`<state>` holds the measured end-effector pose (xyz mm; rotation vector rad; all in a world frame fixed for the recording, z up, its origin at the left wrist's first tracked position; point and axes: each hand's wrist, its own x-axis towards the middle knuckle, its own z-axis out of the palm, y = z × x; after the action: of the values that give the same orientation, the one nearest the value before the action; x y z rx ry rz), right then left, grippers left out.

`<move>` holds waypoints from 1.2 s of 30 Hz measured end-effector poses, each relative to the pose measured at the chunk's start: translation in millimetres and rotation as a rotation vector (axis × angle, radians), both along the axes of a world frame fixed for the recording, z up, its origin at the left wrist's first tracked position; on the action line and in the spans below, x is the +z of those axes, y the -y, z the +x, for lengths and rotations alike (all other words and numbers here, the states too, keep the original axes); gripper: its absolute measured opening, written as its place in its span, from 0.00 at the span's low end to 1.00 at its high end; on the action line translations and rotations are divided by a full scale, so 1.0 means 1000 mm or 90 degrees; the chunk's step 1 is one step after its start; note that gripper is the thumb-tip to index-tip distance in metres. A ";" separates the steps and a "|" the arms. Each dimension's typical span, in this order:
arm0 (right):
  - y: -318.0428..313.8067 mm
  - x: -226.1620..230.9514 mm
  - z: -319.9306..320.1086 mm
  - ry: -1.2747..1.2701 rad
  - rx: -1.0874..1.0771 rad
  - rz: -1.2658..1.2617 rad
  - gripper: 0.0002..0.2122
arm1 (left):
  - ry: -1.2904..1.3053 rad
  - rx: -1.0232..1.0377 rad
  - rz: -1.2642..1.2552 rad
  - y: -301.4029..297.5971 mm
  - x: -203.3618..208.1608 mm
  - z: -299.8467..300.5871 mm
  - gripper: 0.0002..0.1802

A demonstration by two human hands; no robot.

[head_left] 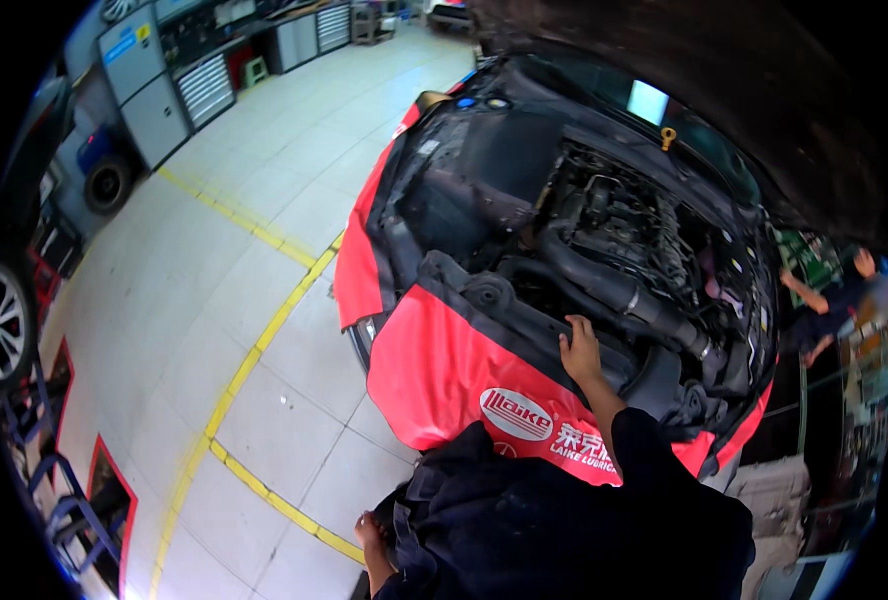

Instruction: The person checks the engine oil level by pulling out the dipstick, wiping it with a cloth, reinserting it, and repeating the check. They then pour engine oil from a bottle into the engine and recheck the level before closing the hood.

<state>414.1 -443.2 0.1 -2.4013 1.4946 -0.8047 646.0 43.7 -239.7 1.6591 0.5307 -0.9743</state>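
My right hand (581, 352) reaches over the front of a car and lies on the black panel along the engine bay's front edge. Its fingers are stretched out, and nothing shows in its grasp. Low at the left, my left hand (368, 531) hangs beside my dark clothing; its fingers are too small and partly hidden to read. A red cover (444, 350) with white print drapes over the front of the car. Behind the panel lie the engine (614, 215) and a thick black air hose (589, 270). The raised hood (724, 80) hangs over the bay.
Another person (844, 300) is at the far right, beyond the car. Yellow lines (264, 340) mark the tiled floor. Grey cabinets (144, 90) and a tyre (109, 185) stand at the back left. A blue metal frame (79, 510) and a car wheel (9, 320) are at the left edge.
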 end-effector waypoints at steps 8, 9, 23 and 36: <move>-0.086 -0.015 -0.056 0.042 -0.170 -0.036 0.15 | 0.056 -0.156 0.044 -0.043 -0.028 0.066 0.12; -0.104 -0.022 -0.066 0.053 -0.200 -0.032 0.15 | 0.060 -0.180 0.061 -0.045 -0.027 0.072 0.12; -0.380 -0.086 -0.208 0.099 -0.702 0.212 0.18 | -0.139 -0.420 -0.163 -0.017 -0.064 0.214 0.16; -0.638 -0.191 -0.258 0.160 -0.782 0.643 0.18 | 0.030 -0.734 0.007 0.044 -0.013 0.116 0.20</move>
<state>155.8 195.3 -190.4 -0.5438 2.3611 -0.2780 761.6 -0.3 -252.7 1.9769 -0.5595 -1.7115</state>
